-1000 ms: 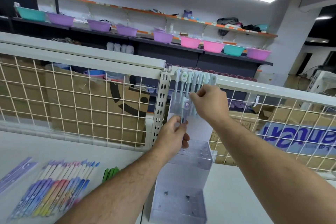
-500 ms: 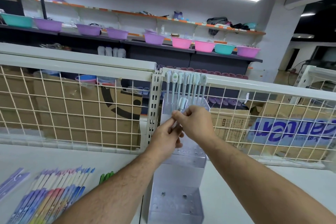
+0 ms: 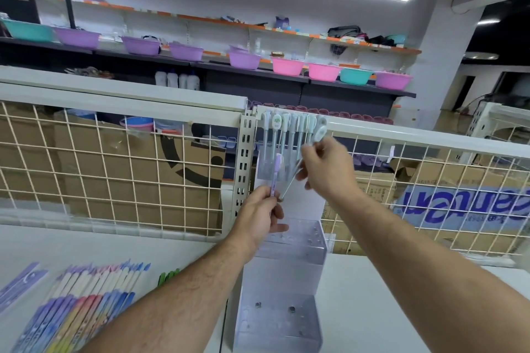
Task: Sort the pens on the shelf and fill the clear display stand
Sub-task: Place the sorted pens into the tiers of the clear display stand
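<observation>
Two pens are in hand: a purple pen (image 3: pixel 276 173) is pinched upright by the left hand (image 3: pixel 259 213), a white pen (image 3: pixel 304 157) by the right hand (image 3: pixel 327 169), before the stand (image 3: pixel 282 289). Its top tier is being filled; an empty hole must be found next. More pens (image 3: pixel 83 301) lie on the shelf (image 3: pixel 401 309).

Clear tiered display stand (image 3: pixel 289 272) upright; pens (image 3: pixel 289 135) standing atop.
</observation>
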Demonstrator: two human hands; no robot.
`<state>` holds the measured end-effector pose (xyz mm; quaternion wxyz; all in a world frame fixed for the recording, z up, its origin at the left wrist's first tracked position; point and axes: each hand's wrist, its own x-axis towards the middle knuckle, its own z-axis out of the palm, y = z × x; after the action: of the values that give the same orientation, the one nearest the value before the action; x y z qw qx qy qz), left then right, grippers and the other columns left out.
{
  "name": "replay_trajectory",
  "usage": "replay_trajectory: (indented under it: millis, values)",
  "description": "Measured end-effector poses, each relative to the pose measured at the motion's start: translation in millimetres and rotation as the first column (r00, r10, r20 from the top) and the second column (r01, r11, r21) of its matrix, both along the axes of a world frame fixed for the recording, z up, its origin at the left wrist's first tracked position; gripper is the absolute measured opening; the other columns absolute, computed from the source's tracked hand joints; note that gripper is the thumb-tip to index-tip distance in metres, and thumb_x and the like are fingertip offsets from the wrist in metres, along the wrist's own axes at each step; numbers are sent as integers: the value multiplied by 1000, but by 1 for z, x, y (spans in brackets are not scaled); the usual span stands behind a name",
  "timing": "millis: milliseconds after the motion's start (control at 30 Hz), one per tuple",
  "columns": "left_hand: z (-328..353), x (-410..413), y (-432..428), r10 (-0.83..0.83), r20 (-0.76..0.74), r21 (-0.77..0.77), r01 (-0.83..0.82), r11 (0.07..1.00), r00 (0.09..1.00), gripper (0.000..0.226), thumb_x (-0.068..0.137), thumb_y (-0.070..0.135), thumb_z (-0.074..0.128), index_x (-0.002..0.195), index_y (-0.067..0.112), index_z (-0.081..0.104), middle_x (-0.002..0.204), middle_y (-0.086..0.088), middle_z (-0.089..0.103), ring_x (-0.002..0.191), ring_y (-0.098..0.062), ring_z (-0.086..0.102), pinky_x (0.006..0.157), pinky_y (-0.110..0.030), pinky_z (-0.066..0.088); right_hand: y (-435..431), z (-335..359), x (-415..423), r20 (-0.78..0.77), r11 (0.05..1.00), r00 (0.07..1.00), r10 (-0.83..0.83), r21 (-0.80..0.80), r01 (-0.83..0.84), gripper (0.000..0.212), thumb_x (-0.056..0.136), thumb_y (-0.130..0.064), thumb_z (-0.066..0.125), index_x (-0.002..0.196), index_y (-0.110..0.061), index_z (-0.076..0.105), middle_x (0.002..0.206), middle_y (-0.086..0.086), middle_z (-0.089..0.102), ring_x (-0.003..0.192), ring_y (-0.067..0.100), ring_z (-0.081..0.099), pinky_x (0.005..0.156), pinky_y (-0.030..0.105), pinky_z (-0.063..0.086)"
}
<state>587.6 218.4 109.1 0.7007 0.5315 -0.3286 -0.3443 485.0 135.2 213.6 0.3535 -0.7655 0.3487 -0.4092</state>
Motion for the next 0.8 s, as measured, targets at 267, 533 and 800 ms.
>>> replay_trajectory:
  millis: [267, 533, 800]
  values:
    - [-2, 2, -1, 13, 98, 11, -15, 1000, 995, 28, 102, 14, 46, 89, 28, 66, 78, -8, 57, 65, -14, 52, 73, -43, 63, -23, 45, 4, 114, 984, 988, -108, -133, 123, 10, 101, -19, 58, 93, -22, 53, 91, 3, 68, 71, 15, 73, 64, 40, 64]
    - [0, 1, 1, 4, 140, 2, -5, 1000, 990, 29, 104, 19, 46, 87, 32, 67, 76, -5, 57, 63, -11, 52, 73, -42, 63, -23, 44, 17, -55, 964, 992, -118, -245, 101, 13, 101, -21, 58, 88, -19, 56, 85, 5, 69, 76, 24, 70, 74, 49, 61]
    - [-1, 2, 0, 0, 158, 13, -2, 1000, 988, 30, 104, 22, 46, 86, 34, 66, 77, -6, 57, 62, -11, 53, 73, -41, 63, -24, 48, 17, -94, 937, 984, -152, -330, 113, 13, 100, -22, 59, 88, -16, 59, 80, 5, 69, 75, 24, 70, 72, 44, 61]
